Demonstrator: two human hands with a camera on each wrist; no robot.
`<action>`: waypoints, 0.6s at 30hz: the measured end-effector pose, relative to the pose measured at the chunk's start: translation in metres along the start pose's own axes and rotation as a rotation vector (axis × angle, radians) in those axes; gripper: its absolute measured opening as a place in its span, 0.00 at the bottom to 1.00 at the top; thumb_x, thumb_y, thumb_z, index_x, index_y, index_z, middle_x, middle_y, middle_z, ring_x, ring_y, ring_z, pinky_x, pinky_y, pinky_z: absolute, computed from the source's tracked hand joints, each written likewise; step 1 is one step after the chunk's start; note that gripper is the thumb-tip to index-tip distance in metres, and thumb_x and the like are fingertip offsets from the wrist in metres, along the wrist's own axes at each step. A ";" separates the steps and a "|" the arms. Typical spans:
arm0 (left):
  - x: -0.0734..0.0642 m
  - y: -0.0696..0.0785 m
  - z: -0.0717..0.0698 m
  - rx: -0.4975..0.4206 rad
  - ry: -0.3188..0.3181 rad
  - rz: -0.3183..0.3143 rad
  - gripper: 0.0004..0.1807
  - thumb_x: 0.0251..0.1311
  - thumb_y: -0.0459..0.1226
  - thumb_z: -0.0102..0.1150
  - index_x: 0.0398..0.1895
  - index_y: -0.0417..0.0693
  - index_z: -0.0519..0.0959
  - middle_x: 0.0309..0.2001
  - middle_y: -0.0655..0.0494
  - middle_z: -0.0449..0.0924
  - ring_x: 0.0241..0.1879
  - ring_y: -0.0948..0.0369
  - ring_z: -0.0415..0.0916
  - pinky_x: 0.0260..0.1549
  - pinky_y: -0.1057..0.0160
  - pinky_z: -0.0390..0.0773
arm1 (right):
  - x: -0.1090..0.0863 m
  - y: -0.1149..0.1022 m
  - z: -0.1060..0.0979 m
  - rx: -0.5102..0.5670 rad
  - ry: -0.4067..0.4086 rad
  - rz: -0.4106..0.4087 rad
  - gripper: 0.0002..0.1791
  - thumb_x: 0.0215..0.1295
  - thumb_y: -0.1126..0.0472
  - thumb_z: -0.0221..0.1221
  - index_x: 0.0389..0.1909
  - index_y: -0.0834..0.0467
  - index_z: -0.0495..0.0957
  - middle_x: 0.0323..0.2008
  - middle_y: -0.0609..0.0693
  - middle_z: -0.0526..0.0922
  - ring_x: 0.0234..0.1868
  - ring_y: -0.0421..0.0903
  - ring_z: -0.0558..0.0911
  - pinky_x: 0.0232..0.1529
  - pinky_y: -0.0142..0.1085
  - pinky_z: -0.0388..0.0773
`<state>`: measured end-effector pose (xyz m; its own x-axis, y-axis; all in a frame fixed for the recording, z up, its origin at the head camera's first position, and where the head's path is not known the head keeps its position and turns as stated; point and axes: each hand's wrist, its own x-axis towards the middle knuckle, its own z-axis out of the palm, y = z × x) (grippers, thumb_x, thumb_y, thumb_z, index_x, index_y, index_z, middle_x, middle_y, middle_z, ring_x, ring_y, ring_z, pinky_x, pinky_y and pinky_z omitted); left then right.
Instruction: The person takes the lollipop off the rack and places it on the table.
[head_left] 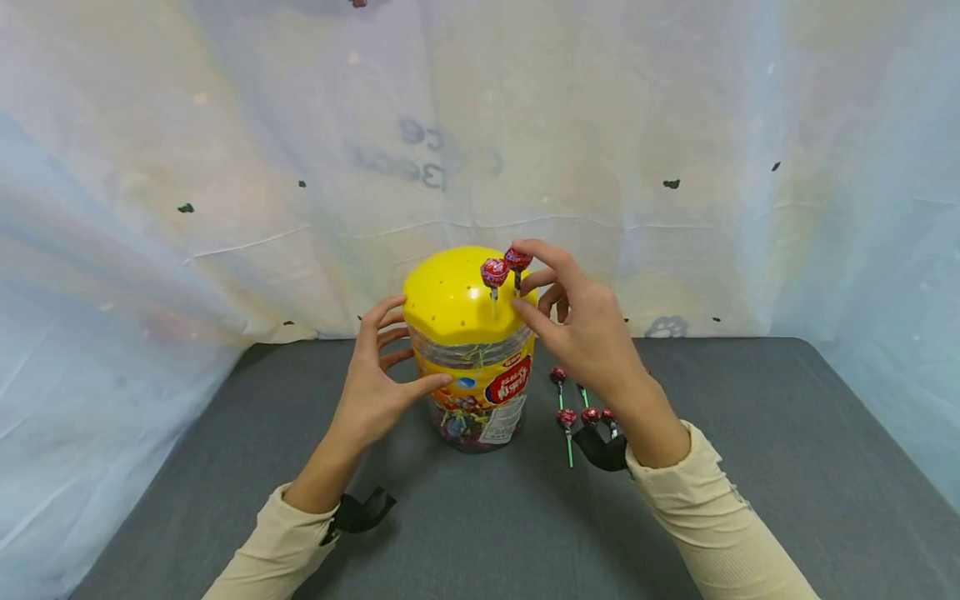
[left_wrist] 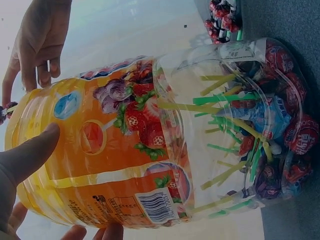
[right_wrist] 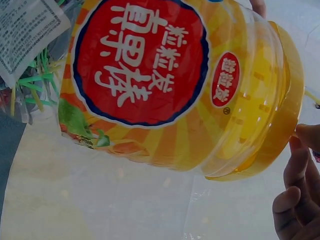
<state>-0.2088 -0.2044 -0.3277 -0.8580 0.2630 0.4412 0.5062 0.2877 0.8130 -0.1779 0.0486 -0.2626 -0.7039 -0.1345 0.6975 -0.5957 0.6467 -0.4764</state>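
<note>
A clear plastic jar point(head_left: 465, 421) with an orange fruit label point(left_wrist: 135, 115) and a yellow domed lid point(head_left: 442, 292) stands upright. Lollipops with green and yellow sticks lie inside it. My left hand point(head_left: 375, 379) grips the jar's left side, thumb across the label. One red-wrapped lollipop point(head_left: 493, 273) stands upright in the lid, which is dotted with small holes. Just right of it, my right hand point(head_left: 588, 325) holds a second red lollipop point(head_left: 517, 259) at the lid, its index finger at the candy head and its thumb by the stick. The stick's lower end is hard to make out.
Several red lollipops point(head_left: 567, 418) with green sticks lie on the dark grey table point(head_left: 480, 533) right of the jar, partly behind my right wrist. A pale hanging sheet point(head_left: 525, 125) closes off the back and sides. Black straps point(head_left: 363, 510) dangle from both wrists.
</note>
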 end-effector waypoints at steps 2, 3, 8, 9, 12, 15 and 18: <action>0.000 -0.001 0.000 0.000 0.001 0.000 0.56 0.47 0.32 0.78 0.76 0.63 0.53 0.69 0.48 0.60 0.64 0.49 0.67 0.60 0.43 0.77 | 0.001 0.000 0.000 -0.010 0.004 -0.004 0.34 0.64 0.62 0.66 0.68 0.45 0.66 0.42 0.50 0.88 0.30 0.40 0.77 0.28 0.32 0.68; 0.000 -0.001 0.000 0.000 0.001 0.001 0.56 0.47 0.31 0.78 0.76 0.64 0.53 0.69 0.48 0.60 0.64 0.49 0.67 0.60 0.43 0.77 | 0.002 0.000 0.000 -0.014 0.006 -0.007 0.33 0.64 0.62 0.67 0.68 0.44 0.67 0.42 0.50 0.88 0.30 0.40 0.77 0.28 0.32 0.68; -0.001 -0.002 -0.001 -0.003 0.007 0.003 0.56 0.47 0.31 0.78 0.76 0.64 0.53 0.70 0.48 0.59 0.64 0.49 0.67 0.60 0.42 0.77 | 0.005 -0.002 -0.002 -0.013 0.018 -0.025 0.31 0.63 0.62 0.67 0.66 0.47 0.69 0.42 0.50 0.88 0.29 0.40 0.76 0.27 0.32 0.68; -0.001 -0.002 -0.001 -0.002 0.006 0.004 0.56 0.47 0.31 0.78 0.76 0.64 0.53 0.70 0.48 0.59 0.64 0.49 0.66 0.60 0.42 0.77 | 0.006 -0.002 -0.003 -0.013 0.021 -0.027 0.31 0.63 0.63 0.67 0.66 0.47 0.69 0.41 0.51 0.89 0.29 0.40 0.76 0.27 0.32 0.68; 0.000 -0.001 -0.001 0.002 0.004 0.009 0.56 0.47 0.31 0.78 0.76 0.64 0.53 0.70 0.47 0.59 0.65 0.49 0.66 0.60 0.42 0.77 | 0.006 -0.002 -0.005 -0.015 0.042 -0.030 0.31 0.63 0.63 0.67 0.66 0.48 0.69 0.40 0.51 0.89 0.29 0.41 0.75 0.28 0.31 0.68; 0.000 -0.001 0.001 0.005 0.002 0.013 0.56 0.47 0.31 0.78 0.76 0.63 0.53 0.70 0.47 0.59 0.65 0.49 0.66 0.59 0.42 0.77 | 0.006 -0.002 -0.007 -0.016 0.067 -0.031 0.31 0.63 0.63 0.67 0.65 0.49 0.69 0.39 0.51 0.89 0.28 0.40 0.75 0.28 0.32 0.69; 0.001 -0.001 0.002 0.007 0.000 0.015 0.56 0.47 0.31 0.77 0.76 0.63 0.53 0.70 0.47 0.59 0.65 0.49 0.67 0.59 0.42 0.77 | 0.006 -0.003 -0.010 -0.020 0.091 -0.029 0.31 0.63 0.63 0.67 0.65 0.49 0.69 0.39 0.51 0.88 0.28 0.40 0.75 0.28 0.34 0.69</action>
<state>-0.2106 -0.2029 -0.3289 -0.8502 0.2678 0.4533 0.5198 0.2901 0.8035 -0.1762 0.0535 -0.2519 -0.6476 -0.0854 0.7571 -0.6071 0.6583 -0.4450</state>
